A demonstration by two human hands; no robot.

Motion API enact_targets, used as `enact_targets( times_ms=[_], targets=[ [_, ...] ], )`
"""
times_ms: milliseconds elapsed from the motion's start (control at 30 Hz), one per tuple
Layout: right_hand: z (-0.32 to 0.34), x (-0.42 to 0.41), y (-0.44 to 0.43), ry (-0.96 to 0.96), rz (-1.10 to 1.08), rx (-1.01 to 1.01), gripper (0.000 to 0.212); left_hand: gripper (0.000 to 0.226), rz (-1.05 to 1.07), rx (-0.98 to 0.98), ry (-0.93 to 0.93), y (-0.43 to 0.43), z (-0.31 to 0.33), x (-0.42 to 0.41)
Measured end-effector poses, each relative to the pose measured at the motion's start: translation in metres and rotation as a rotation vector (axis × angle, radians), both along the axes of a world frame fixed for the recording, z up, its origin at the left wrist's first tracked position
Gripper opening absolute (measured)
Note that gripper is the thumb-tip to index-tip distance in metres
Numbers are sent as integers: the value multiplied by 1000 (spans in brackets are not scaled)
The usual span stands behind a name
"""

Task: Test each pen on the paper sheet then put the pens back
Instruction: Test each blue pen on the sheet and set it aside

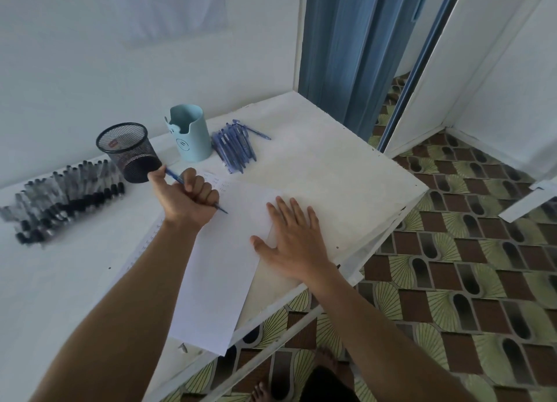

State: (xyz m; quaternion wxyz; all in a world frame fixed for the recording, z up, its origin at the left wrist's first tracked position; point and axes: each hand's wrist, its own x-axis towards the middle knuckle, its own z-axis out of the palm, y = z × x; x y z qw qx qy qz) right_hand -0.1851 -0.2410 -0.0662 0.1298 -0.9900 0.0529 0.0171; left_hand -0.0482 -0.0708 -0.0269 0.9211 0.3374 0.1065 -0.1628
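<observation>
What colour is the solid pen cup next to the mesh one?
The pen cup is pale blue, the only view being the head camera.

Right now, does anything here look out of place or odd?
Yes. The paper lies askew, its near corner hanging off the table edge. The left hand grips the pen in a fist, not a writing pinch.

Looking like a plain room in a home, serving as a desk corner. Showing bare white walls (pixel 75 55), a blue pleated folding door (pixel 340 46) and a patterned brown-and-green floor (pixel 470 281), with a bare foot (pixel 259 393) standing on it. Holding a white table (pixel 331 166) against the wall, carrying a black mesh cup (pixel 129 151), a light-blue holder (pixel 191 138), rows of black pens (pixel 60 202), blue pens (pixel 235 145) and a paper sheet (pixel 229 266).
</observation>
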Motion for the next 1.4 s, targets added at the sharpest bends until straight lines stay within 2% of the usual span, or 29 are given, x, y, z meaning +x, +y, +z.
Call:
enact_targets(
  times_ms=[100,133,200,233,333,400,467,500,633,667,733,833,900,1033,1200,1400],
  targets=[
    [1,0,0,4,-4,0,82,51,18,-2,-56,5,-1,3],
    [1,0,1,6,-7,1,82,46,28,61,-86,6,-2,7],
    [1,-1,1,9,-11,2,82,21,57,241,-159,8,-2,13],
    [0,-1,1,8,-11,1,82,18,75,289,-181,9,-4,16],
    [0,-1,2,4,-10,-1,82,28,66,232,-160,18,-6,18],
    [0,-2,2,5,-8,-6,82,47,-17,281,-204,25,-8,16],
    [0,-2,2,10,-6,-12,82,64,-60,415,-262,27,-9,14],
    [1,-2,2,14,-4,-16,82,62,-50,490,-291,26,-8,11],
    [0,-2,2,23,-1,-24,83,15,-40,740,-456,28,-10,6],
    [0,-2,2,23,-2,-29,84,13,-50,822,-491,29,-11,5],
    [-1,-2,2,25,-5,-35,88,17,-33,989,-501,30,-12,1],
    [-3,-1,2,27,-3,-36,91,28,54,1110,-466,32,-14,-2],
    [-3,-1,2,29,-4,-41,90,25,77,1196,-478,35,-16,-1],
    [-2,0,2,41,-8,-57,84,24,38,1264,-524,38,-20,1],
    [-3,-1,4,32,-8,-57,93,27,30,1302,-564,39,-22,2],
    [-3,-1,4,33,-10,-63,93,30,14,1320,-560,37,-22,1]
  ],
)
